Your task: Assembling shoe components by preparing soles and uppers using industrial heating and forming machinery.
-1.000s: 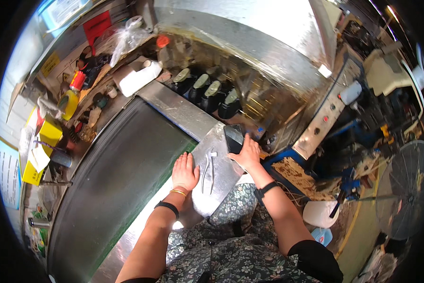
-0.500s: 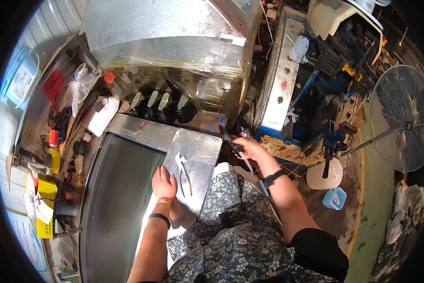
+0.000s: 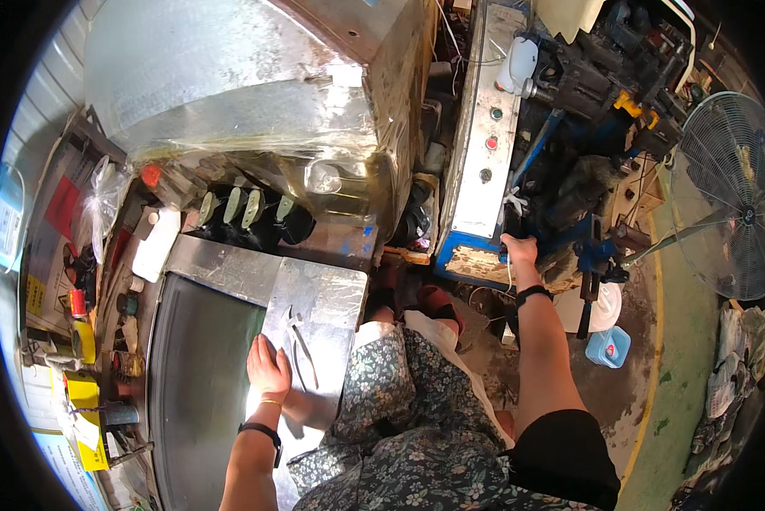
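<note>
The right hand (image 3: 520, 249) has swung from the metal table (image 3: 327, 289) to the blue-framed machine (image 3: 474, 200), fingers curled at a dark thing (image 3: 508, 241); whether they grip it, I cannot tell. The left hand (image 3: 267, 368) lies flat, seemingly holding nothing, just beside the pliers (image 3: 300, 347) on the table. Attention now seems split between both places.

dark floral-patterned apron (image 3: 408, 447), silvery pliers (image 3: 295, 332), dark grey-green belt (image 3: 199, 366), yellow box (image 3: 83, 391), pale blue tub (image 3: 608, 349)

L hand (image 3: 268, 371) palm dn, fingers (image 3: 260, 349) fwd | R arm (image 3: 546, 349) extd fwd | R hand (image 3: 522, 249) part-curled
</note>
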The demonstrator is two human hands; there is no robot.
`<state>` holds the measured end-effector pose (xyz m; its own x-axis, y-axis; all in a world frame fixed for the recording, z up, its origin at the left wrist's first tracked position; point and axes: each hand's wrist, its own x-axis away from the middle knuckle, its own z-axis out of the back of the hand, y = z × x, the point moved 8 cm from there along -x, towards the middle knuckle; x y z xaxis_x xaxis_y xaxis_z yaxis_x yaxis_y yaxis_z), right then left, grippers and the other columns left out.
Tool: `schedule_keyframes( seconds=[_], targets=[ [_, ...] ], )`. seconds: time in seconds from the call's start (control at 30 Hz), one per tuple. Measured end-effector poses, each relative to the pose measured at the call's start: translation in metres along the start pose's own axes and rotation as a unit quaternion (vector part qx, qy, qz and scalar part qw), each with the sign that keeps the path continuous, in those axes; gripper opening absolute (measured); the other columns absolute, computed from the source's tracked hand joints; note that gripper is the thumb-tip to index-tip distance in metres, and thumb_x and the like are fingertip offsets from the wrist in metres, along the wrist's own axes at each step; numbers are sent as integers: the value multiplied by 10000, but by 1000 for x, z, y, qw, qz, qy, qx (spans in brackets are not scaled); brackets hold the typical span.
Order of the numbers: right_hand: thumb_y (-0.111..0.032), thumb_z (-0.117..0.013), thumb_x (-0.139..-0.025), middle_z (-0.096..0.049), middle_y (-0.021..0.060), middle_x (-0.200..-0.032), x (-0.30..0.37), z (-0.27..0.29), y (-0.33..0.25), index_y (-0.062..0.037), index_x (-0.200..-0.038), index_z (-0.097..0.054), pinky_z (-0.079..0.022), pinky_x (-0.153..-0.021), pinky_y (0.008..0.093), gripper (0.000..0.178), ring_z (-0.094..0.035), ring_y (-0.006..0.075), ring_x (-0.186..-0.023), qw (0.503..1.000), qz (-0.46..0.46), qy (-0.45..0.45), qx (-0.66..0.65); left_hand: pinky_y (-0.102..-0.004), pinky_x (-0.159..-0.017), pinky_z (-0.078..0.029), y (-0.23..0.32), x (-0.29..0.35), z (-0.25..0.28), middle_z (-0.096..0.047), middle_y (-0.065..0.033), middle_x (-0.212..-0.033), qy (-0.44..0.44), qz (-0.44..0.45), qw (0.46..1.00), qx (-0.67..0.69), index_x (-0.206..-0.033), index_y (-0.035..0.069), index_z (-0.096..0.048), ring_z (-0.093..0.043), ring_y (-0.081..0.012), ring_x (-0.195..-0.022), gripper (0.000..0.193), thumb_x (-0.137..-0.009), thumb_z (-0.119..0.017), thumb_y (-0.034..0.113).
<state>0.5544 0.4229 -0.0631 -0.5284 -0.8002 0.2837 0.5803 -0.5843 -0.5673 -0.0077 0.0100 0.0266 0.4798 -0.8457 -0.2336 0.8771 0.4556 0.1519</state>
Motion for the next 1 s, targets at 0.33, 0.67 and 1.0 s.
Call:
schedule_keyframes(
  seconds=[0.33, 0.67, 1.0],
  targets=[
    [-364, -794, -711, -509, 189, -1357, -32, -46, -28, -59, -1436, -309, -426, -1042, 452, 924, -468, 368, -1251, 978, 58, 21, 197, -484, -1065, -345, -4, 1, -9, -487, -256, -1354, -40, 1, 999, -8, -1375, -37, -418, -461, -414, -1247, 609, -897, -520, 327],
    [-175, -514, -947, -606, 84, -877, 128, -94, 62, -33, -842, -579, -471, -698, 356, 188, -617, 258, -860, 915, 262, -198, -234, -493, -1044, -360, -6, 4, -8, -493, -260, -1331, -21, 15, 1000, -12, -1390, -10, -411, -473, -423, -1215, 618, -887, -526, 330],
    [-221, -636, -940, -721, 50, -928, 346, -17, 43, -15, -1114, -691, -539, -691, 232, 275, -670, 113, -772, 801, 171, -502, -279, -482, -1049, -359, -4, 8, 6, -503, -242, -1331, 22, 11, 999, 34, -1336, -17, -466, -485, -406, -1207, 596, -859, -548, 332]
  ],
)
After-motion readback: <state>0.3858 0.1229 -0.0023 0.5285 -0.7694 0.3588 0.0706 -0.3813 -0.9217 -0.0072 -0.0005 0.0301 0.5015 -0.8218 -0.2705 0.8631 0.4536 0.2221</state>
